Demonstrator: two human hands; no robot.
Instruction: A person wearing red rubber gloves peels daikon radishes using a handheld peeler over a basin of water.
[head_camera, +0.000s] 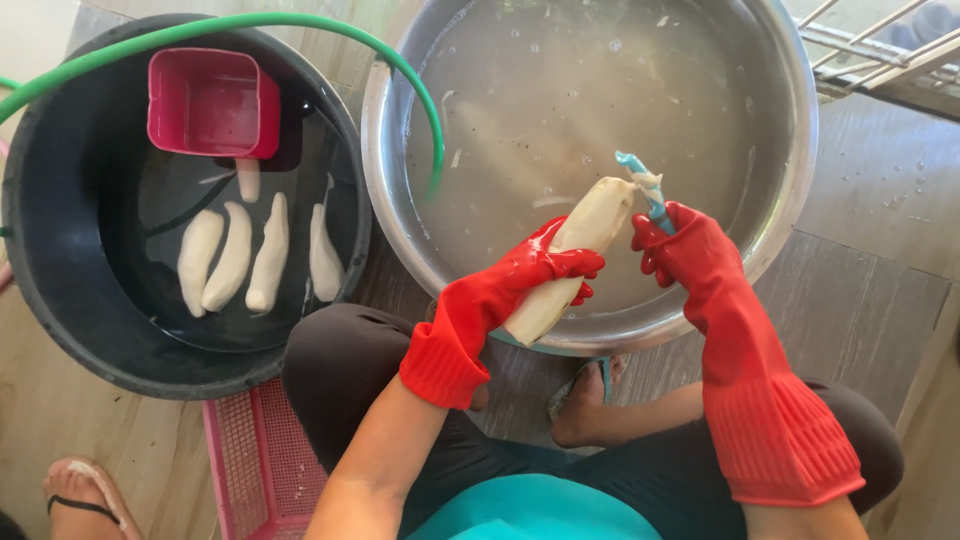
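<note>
A person in long red rubber gloves crouches over a wide stainless-steel basin (790, 200) of cloudy water, working on a pale, peeled, tapering root (580, 250). The left hand (545, 270) is wrapped around the root's middle, fingers closed firmly over it, holding it slanted above the basin's near rim. The right hand (680, 245) is curled tight on the handle of a blue peeler (645, 190), whose head meets the root's upper end, where a strip of peel clings. The root looks stiff, fairly heavy and wet, so probably slippery against rubber; a grip around the thick middle seems the surest hold. A green hose (300, 25) arcs into the basin. To the left, a black round tub (60, 290) holds four more peeled white roots (235, 255) in shallow water beside a pink square scoop (210, 100). A pink plastic crate (260, 460) sits below on the floor.
</note>
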